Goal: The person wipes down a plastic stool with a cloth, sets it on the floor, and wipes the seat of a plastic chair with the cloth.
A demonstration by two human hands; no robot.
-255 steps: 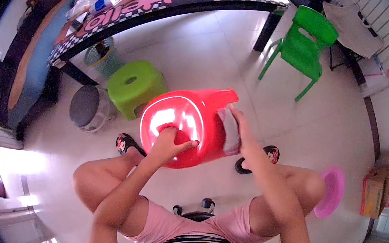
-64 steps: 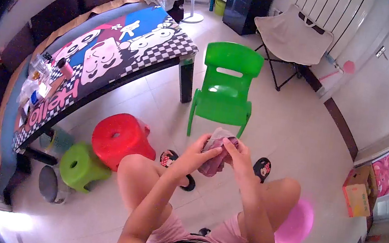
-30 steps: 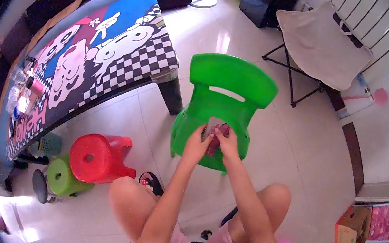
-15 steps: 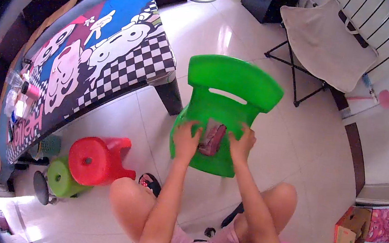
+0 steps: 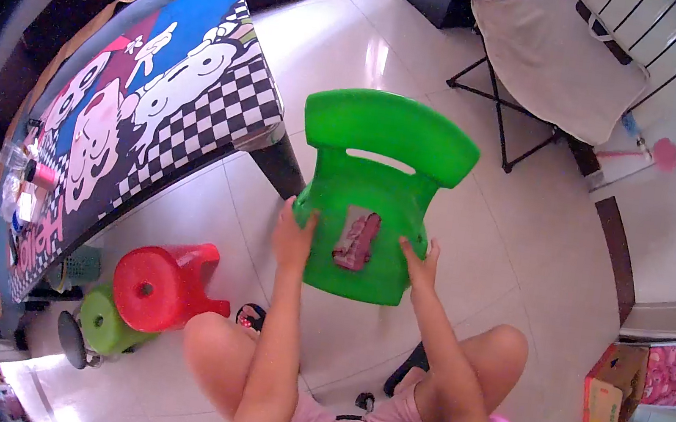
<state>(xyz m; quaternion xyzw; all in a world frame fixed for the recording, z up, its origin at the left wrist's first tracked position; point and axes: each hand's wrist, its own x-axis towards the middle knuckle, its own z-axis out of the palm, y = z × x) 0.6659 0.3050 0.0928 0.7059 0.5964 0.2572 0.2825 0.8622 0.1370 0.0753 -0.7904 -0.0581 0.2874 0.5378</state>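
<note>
A green plastic chair (image 5: pixel 375 190) with a slot in its backrest stands in front of me, its seat towards me. On the seat lies a small pink-purple bundle (image 5: pixel 357 243) with a pale, see-through-looking part along its left side; what it is I cannot make out. My left hand (image 5: pixel 293 238) grips the seat's left edge, thumb on top and the other fingers mostly at the outer side. At the right edge, my right hand (image 5: pixel 421 263) holds the seat likewise, thumb on top, fingers partly hidden. Neither hand touches the bundle.
A table (image 5: pixel 198 107) with a cartoon and checkered cover stands left. Below it are a red stool (image 5: pixel 153 289) and a green stool (image 5: pixel 108 322). A beige folding chair (image 5: pixel 558 61) is at the upper right, a cardboard box (image 5: pixel 612 388) at the lower right.
My hands have moved apart from beside the bundle to the two edges of the seat. The chair and surroundings appear slightly further left in view.
</note>
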